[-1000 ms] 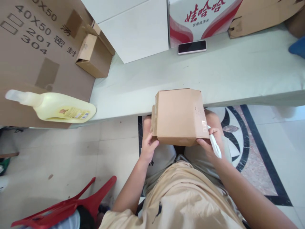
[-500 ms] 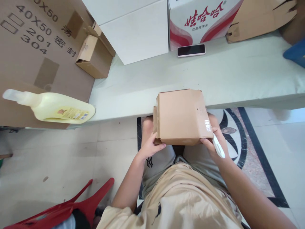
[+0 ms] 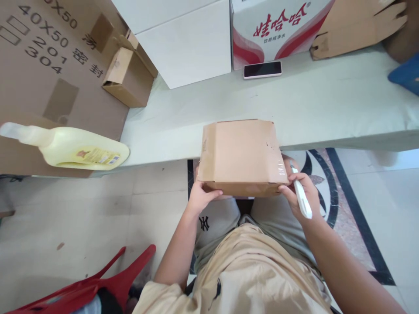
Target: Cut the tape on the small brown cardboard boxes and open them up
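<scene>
A brown cardboard box rests above my lap, its far side against the front edge of the covered table. My left hand grips its near left corner, thumb along the near side and the other fingers hidden underneath. In my right hand is a white utility knife, its tip pointing away from me. The right thumb also touches the near right corner of the box. Clear tape shows at the box's right edge.
On the green-covered table lie a phone and a torn cardboard piece. Behind stand a white box and a red-and-white carton. At left are a yellow bottle, a small box and a large carton. A red stool stands lower left.
The box has shifted slightly left and tilted, so its left flap now lies flat in view. My right hand has turned, bringing more of the utility knife and its tip into sight.
</scene>
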`<state>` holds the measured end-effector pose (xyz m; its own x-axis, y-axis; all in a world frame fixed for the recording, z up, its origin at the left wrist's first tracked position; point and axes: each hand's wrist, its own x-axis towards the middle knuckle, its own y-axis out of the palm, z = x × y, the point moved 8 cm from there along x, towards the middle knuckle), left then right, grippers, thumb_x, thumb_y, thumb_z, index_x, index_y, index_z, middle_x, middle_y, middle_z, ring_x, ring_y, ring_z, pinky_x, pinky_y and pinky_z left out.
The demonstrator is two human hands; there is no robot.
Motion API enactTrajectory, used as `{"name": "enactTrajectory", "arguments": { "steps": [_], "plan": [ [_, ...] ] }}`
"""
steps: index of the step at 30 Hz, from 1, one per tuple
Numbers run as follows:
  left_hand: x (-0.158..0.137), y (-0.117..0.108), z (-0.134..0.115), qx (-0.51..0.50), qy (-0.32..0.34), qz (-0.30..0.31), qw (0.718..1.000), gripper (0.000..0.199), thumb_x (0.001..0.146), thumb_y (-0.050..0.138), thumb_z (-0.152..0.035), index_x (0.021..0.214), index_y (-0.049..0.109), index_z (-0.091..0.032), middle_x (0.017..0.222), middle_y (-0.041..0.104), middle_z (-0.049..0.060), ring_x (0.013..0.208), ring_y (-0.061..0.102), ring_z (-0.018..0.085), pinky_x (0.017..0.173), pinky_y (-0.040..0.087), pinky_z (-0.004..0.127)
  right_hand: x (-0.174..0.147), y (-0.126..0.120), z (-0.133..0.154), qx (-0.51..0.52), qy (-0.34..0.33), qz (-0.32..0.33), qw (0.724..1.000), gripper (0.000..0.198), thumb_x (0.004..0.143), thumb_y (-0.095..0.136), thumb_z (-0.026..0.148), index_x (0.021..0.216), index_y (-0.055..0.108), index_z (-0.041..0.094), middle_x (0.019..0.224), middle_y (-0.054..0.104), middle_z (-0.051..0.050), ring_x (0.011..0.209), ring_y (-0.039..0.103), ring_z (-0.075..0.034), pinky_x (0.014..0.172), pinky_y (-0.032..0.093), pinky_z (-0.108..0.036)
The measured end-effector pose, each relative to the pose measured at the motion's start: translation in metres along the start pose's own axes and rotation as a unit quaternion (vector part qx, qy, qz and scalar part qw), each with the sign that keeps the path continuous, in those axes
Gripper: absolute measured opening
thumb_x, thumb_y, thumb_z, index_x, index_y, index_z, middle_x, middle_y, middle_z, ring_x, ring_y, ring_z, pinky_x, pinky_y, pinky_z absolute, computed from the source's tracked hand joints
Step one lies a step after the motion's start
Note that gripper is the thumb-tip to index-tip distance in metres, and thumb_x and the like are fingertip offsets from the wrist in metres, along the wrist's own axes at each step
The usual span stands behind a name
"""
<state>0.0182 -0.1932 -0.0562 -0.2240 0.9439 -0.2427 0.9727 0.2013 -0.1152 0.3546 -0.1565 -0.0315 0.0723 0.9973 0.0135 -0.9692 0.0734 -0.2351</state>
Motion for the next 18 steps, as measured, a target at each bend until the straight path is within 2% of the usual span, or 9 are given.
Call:
{"name": "enactTrajectory", "arguments": {
  "steps": [4,7,11,14,16,18],
  "plan": [
    [0.001,-0.006,-0.003,-0.004,-0.031,-0.01,0.999,0.069,0.054,0.098,-0.047,0.111,0.075,-0.016,0.113,0.078,0.013,0.11,0.072,0.031,0.098,0.056,0.04,0.0,0.005,-0.009,0.003,0.012,0.0,1.0,0.043,0.076,0.082,0.058,0.088,0.057,0.026,0.073,0.06,0.002,0.058,0.054,-0.015,0.055,0.045,-0.03],
    [-0.001,-0.009,0.0,-0.03,-0.051,-0.011,0.998,0.065,0.057,0.096,-0.049,0.108,0.076,-0.015,0.107,0.08,0.012,0.102,0.074,0.029,0.093,0.057,0.038,-0.001,0.008,-0.019,0.019,0.023,0.011,1.0,0.039,0.079,0.078,0.059,0.097,0.064,0.027,0.079,0.067,0.0,0.067,0.062,-0.019,0.062,0.051,-0.032],
    [-0.001,-0.004,-0.006,0.008,-0.019,0.026,0.999,0.052,0.058,0.097,-0.045,0.099,0.081,-0.017,0.111,0.079,0.012,0.108,0.073,0.03,0.096,0.057,0.038,-0.003,0.013,-0.02,0.1,0.024,0.029,0.994,0.043,0.087,0.067,0.064,0.11,0.07,0.027,0.095,0.076,-0.004,0.087,0.071,-0.025,0.077,0.058,-0.038],
    [-0.002,0.0,-0.012,0.027,0.025,0.041,0.998,0.037,0.061,0.095,-0.045,0.084,0.082,-0.018,0.116,0.077,0.012,0.114,0.071,0.03,0.1,0.056,0.039,0.001,0.013,-0.013,0.194,0.034,0.011,0.98,0.047,0.09,0.062,0.067,0.11,0.072,0.026,0.097,0.077,-0.005,0.087,0.074,-0.025,0.077,0.059,-0.039],
    [-0.004,0.0,-0.01,-0.001,0.023,0.036,0.999,0.039,0.059,0.096,-0.045,0.084,0.083,-0.019,0.115,0.077,0.012,0.113,0.072,0.03,0.1,0.057,0.039,0.006,0.013,-0.008,0.213,0.034,0.014,0.976,0.044,0.087,0.067,0.066,0.106,0.072,0.026,0.097,0.078,-0.005,0.085,0.074,-0.024,0.074,0.059,-0.037],
    [-0.006,-0.004,-0.001,-0.055,-0.007,0.031,0.998,0.047,0.056,0.098,-0.045,0.091,0.083,-0.018,0.11,0.079,0.011,0.106,0.074,0.029,0.094,0.059,0.039,0.01,0.013,-0.004,0.216,0.033,0.02,0.976,0.042,0.085,0.071,0.065,0.103,0.071,0.026,0.094,0.078,-0.005,0.081,0.075,-0.024,0.071,0.06,-0.037]
  ]
}}
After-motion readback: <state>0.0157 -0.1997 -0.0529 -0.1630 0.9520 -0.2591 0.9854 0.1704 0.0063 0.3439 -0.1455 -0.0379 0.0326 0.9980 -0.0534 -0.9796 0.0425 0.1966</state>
